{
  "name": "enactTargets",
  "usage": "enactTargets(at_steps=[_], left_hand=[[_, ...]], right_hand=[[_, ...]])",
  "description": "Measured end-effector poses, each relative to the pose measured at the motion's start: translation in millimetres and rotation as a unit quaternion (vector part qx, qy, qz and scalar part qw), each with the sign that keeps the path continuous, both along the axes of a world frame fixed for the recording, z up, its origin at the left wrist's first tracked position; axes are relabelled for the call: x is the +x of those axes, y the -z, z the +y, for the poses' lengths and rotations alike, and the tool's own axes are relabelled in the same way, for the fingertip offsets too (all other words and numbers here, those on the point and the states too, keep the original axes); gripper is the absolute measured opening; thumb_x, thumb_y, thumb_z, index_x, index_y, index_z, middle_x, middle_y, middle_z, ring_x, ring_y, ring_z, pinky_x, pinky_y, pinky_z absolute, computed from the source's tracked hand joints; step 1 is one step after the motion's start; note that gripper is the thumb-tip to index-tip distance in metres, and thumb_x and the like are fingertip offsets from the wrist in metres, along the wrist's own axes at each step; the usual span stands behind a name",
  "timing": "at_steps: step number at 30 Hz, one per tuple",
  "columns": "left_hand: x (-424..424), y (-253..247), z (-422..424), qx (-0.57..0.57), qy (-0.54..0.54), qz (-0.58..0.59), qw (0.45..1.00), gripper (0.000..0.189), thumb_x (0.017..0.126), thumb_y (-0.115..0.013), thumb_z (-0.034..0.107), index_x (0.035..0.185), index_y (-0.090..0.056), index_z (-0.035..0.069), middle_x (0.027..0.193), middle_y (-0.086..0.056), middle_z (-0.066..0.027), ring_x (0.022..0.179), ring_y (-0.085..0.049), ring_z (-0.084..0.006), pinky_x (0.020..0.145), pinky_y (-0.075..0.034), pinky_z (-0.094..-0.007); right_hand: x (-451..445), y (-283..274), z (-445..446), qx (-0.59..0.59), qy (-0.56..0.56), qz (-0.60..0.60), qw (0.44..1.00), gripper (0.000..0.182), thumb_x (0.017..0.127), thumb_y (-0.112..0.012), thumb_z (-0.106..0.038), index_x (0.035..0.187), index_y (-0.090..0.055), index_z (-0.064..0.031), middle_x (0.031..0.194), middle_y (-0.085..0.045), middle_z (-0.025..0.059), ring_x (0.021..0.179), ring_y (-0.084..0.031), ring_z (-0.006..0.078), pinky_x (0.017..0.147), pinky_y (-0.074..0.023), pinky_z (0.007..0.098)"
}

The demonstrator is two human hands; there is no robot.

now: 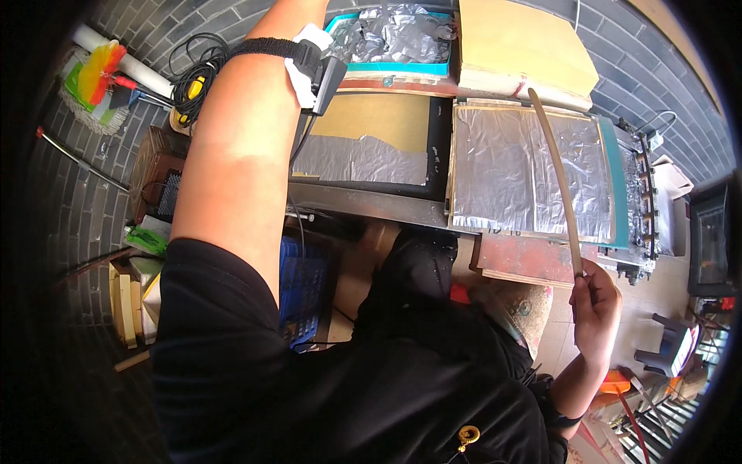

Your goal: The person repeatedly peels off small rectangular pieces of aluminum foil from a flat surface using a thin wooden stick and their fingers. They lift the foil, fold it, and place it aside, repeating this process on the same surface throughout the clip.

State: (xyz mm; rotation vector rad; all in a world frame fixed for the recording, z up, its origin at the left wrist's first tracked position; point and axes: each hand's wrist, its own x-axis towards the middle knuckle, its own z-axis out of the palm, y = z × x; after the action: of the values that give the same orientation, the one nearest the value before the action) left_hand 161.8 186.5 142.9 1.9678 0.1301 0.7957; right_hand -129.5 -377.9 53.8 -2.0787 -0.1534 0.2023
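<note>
My right hand (597, 313) is closed around the lower end of a long, thin, slightly curved strip (553, 156), seemingly wood or bamboo. The strip reaches up over a wrinkled silvery foil sheet (493, 168) on a teal-edged stack. My left hand is out of view; its arm runs past the top edge, wearing a black strap with a small device and white padding. Left of the foil sheet, tan paper (371, 119) partly covered by silvery foil (371, 162) lies on a black pad (439, 145). Behind are a teal tray (406, 68) of crumpled foil and a thick yellow paper stack (522, 40).
A metal frame with a row of knobs (646, 197) flanks the worktable on the right. Coiled black cable (200, 69) lies by the brick wall at left. A blue plastic crate (298, 290) sits below the table, and a dark stool (666, 345) stands at right.
</note>
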Motion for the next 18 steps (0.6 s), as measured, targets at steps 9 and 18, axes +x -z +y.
enactTargets(at_steps=[9, 18], left_hand=[[-82.7, 18.4, -73.5, -0.068, 0.031, 0.104, 0.992, 0.08, 0.076, -0.078, 0.012, 0.14, -0.035, -0.011, 0.121, -0.059, -0.0222, 0.109, -0.058, -0.0242, 0.089, -0.048, -0.0317], [-204.5, 60.5, -212.0, 0.245, 0.134, 0.025, 0.96, 0.046, 0.085, -0.067, 0.01, 0.128, -0.052, -0.001, 0.121, -0.062, -0.0212, 0.113, -0.06, -0.0339, 0.097, -0.047, -0.0377]], right_hand=[[-4.1, -8.9, -9.6, -0.072, -0.007, -0.022, 0.997, 0.025, 0.086, -0.06, 0.002, 0.11, -0.065, 0.0021, 0.066, -0.059, 0.007, 0.059, -0.053, 0.0095, 0.055, -0.0436, 0.0265], [-39.0, -38.0, -38.6, -0.171, -0.069, -0.038, 0.982, 0.027, 0.081, -0.061, 0.005, 0.107, -0.066, 0.0023, 0.071, -0.06, 0.0165, 0.056, -0.056, 0.0247, 0.055, -0.0439, 0.0317]])
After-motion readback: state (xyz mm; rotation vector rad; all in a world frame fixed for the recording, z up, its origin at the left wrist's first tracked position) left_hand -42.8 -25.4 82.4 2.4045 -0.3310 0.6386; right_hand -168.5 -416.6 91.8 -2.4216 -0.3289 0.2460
